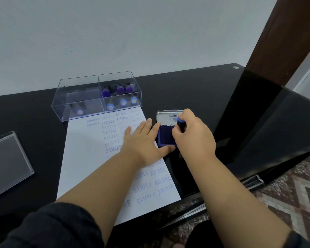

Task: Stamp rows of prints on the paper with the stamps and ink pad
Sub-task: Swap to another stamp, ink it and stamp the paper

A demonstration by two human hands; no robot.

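With your right hand (193,138) gripping the stamp (181,124) over the open ink pad (164,136) near the worktop's right edge, press squarely while your flat, open left hand (143,144) steadies pad and paper (82,158).

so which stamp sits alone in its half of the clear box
The blue-capped stamp in the left compartment of the clear box. The other boxed stamps, three blue-capped and three purple-capped, crowd the right compartment, and one more is in the right hand.
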